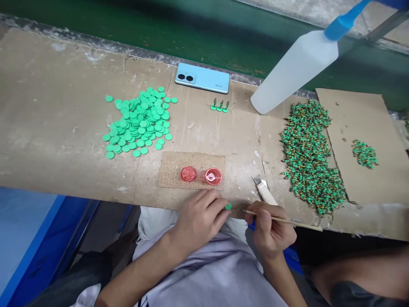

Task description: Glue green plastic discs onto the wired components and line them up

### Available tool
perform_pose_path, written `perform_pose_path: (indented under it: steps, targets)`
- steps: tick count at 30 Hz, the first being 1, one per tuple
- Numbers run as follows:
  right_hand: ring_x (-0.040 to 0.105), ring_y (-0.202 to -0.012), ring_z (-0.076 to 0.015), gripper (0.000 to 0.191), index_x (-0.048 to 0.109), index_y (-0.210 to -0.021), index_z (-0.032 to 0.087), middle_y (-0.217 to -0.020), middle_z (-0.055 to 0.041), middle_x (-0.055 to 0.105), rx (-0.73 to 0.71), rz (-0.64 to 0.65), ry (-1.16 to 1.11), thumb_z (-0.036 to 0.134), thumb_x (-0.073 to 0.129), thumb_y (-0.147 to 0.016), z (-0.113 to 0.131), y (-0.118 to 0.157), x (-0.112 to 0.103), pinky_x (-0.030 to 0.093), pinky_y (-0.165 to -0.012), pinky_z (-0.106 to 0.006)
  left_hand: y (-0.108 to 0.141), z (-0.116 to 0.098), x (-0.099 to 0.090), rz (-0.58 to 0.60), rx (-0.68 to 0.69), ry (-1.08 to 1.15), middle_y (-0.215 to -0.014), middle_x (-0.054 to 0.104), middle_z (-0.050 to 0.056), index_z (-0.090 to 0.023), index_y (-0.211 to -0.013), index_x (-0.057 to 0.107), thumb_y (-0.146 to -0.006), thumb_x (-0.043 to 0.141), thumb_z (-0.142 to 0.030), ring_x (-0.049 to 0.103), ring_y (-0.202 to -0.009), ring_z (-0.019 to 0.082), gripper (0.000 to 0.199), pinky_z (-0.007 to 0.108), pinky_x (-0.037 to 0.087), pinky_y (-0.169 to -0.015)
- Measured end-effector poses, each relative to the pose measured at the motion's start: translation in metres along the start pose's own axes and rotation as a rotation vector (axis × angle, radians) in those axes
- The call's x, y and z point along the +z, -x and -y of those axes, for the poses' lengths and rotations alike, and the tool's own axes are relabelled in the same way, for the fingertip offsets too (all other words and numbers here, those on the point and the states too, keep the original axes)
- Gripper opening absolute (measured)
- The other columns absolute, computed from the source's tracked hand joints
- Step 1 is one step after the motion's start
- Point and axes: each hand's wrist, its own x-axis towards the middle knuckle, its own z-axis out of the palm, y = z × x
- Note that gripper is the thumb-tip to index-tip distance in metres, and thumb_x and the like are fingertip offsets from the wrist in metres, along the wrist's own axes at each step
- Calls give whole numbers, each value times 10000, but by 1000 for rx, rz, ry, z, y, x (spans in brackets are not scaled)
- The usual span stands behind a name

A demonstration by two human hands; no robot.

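Observation:
My left hand pinches a small green disc at the table's front edge. In my right hand is a thin wooden stick, its tip pointing left toward the disc. Just behind my left hand lies a small cardboard piece bearing two red cups, the left cup and the right cup. Three green discs with small upright figures stand farther back. A heap of green discs lies to the left.
A blue phone lies at the back beside a tilted white bottle. On the right are a large pile of small green-and-gold pieces and a smaller pile on cardboard. A white-wrapped blade lies behind my right hand.

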Motion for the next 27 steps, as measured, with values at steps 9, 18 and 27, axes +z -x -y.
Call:
perform_pose_path:
  steps: [9, 18, 27]
  targets:
    - [625, -597, -152, 92, 636, -951, 206, -730, -2, 656, -15, 55, 37, 149, 572, -985, -8, 3, -3, 504, -532, -279, 2, 0, 1, 6, -18, -9, -912, 671, 30, -182, -1001, 669, -974, 644, -215, 617, -821, 190, 50, 328, 507, -727]
    - [616, -597, -126, 113, 642, -962, 201, -737, 18, 656, -54, 96, 158, 101, 589, -972, -5, -3, -5, 502, -553, -248, 2, 0, 1, 5, -13, -7, -898, 655, 25, -177, -990, 666, -972, 641, -210, 597, -806, 188, 45, 328, 491, -719]
    - [606, -647, -136, 130, 571, -969, 197, -768, -16, 649, -350, 370, 297, 69, 552, -980, 14, -22, -3, 496, -601, -245, -1, -4, -1, -10, -53, 23, -861, 659, 27, -173, -938, 678, -968, 626, -169, 598, -786, 194, 60, 325, 465, -701]
